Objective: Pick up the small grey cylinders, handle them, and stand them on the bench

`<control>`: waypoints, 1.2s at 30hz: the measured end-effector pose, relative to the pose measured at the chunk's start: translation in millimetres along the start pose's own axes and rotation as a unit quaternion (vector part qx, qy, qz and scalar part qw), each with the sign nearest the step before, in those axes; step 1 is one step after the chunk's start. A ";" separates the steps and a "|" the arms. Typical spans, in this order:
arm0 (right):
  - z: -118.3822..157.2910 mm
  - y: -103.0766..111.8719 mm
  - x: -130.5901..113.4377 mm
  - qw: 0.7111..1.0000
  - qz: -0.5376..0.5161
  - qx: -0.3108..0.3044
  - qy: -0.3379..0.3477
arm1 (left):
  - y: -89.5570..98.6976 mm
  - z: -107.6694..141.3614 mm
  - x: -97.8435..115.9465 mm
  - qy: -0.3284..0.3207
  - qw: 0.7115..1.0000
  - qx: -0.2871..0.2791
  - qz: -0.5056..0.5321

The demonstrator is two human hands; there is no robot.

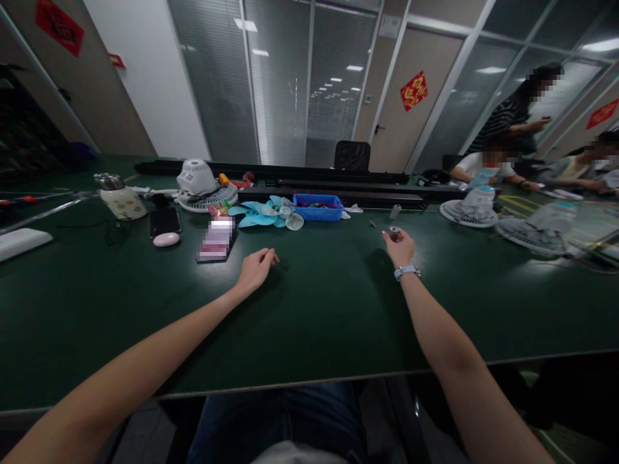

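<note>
My right hand (400,247), with a light watch on its wrist, is raised a little over the green table (309,322). Its fingers are closed around a small silvery cylindrical piece (393,230), partly hidden by them. Just beyond stands another small grey cylinder (395,211), and a tiny thin piece (372,223) lies to its left. My left hand (256,268) is low over the table, its fingers curled together; whatever they may hold is too small to make out. Nearest to it is a lit phone (216,240). Light-blue fan blades (261,214) lie farther back.
A blue bin (318,208) of small parts stands at the back middle. White fan bodies (196,177) sit left and right (476,206). On the left are a dark phone (164,222), a pink oval case (166,240) and a bottle (120,200). Several people are at the right.
</note>
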State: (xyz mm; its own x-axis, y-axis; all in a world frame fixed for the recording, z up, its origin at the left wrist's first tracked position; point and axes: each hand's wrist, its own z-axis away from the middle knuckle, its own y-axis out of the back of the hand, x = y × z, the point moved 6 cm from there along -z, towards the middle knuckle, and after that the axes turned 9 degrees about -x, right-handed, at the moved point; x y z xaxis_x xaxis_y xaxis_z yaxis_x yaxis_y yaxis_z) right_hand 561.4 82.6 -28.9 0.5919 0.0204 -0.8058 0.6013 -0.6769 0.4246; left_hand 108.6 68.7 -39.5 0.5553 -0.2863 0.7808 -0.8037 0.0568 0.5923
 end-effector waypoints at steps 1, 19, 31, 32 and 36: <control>-2.6 5.9 8.5 1.000 0.019 0.009 -0.012 | 0.4 0.5 1.3 0.004 1.000 0.004 -0.011; 184.2 -127.5 -173.5 0.799 0.071 -0.429 0.415 | 10.1 7.0 -0.7 0.063 0.995 0.067 0.043; 138.2 -101.4 -151.6 0.864 0.055 -0.357 0.350 | 4.0 6.1 3.0 0.005 0.999 0.035 -0.035; 117.8 -86.3 -144.8 0.890 0.045 -0.306 0.335 | 3.7 6.3 3.0 0.003 0.999 0.032 -0.033; 35.4 -10.4 -92.1 0.970 0.046 -0.038 0.236 | 2.0 5.7 3.0 0.000 0.999 0.023 -0.036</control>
State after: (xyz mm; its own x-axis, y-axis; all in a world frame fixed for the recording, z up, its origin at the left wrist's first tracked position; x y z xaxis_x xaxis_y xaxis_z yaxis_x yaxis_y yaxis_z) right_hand 481.6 61.8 26.3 0.8136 0.3102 -0.4917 0.5620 -0.6361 0.5287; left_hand 107.5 62.4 -37.1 0.6112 -0.2886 0.7370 -0.7712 -0.0079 0.6365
